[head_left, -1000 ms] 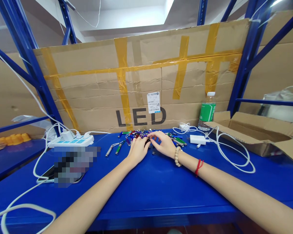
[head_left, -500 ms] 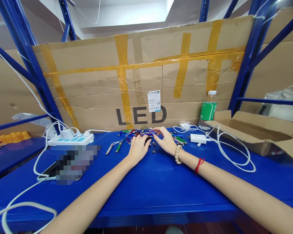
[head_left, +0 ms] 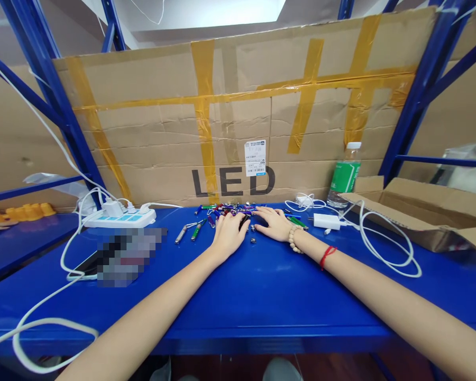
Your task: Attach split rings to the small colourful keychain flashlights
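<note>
My left hand [head_left: 229,234] rests on the blue table, its fingers curled and the thumb against a small dark object [head_left: 244,220], mostly hidden and too small to name. My right hand [head_left: 275,224] lies palm down with fingers stretched out and apart over the right side of a pile of small coloured metal tubes [head_left: 225,208]. Nothing shows in its grip. To the left of my left hand lie a green tube [head_left: 198,230] and a silver tube [head_left: 180,235], each with a metal clip. A tiny round metal piece [head_left: 253,241] sits between my hands.
On the left are a white power strip [head_left: 121,217] with cables and a blurred-out flat item [head_left: 122,256]. A green-labelled bottle [head_left: 344,177], a white charger [head_left: 326,221] with its cable and an open cardboard box [head_left: 432,235] stand right. Taped cardboard [head_left: 158,143] backs the table [head_left: 254,296].
My right hand has come down and flattened onto the pile, its fingers no longer raised. My left hand stays nearly in place. The whole view has tilted slightly downward.
</note>
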Tool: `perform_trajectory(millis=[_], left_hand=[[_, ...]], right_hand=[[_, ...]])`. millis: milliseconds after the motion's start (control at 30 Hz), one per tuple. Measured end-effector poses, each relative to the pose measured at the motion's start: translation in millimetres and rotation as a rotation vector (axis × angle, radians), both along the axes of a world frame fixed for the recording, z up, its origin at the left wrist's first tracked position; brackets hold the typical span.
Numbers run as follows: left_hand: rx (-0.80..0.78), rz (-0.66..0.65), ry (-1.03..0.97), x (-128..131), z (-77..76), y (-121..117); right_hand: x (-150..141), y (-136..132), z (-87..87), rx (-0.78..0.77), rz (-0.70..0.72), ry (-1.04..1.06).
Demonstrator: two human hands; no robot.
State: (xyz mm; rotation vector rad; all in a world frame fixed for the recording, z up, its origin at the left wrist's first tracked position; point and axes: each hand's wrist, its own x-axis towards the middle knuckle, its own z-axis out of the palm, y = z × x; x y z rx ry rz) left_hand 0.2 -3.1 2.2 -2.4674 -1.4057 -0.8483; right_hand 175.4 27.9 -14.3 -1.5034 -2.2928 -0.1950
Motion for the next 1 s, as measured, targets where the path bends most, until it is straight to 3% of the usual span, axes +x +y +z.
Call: perform_trajectory(millis=[100, 367, 1000], left_hand=[[-0.007, 0.001, 0.001, 0.1, -0.6, 0.6], [0.005, 0.008, 0.002, 0.1, -1.1, 2.2], [0.026, 0.024, 0.005, 0.0, 0.7, -0.3]], right_hand=[[1.5, 3.2, -0.4, -0.041, 0.097, 0.005], [3.0, 4.3, 0.7, -0.046, 0.143, 0.01], [0.0, -3.8, 6.5, -0.007, 0.117, 0.053]])
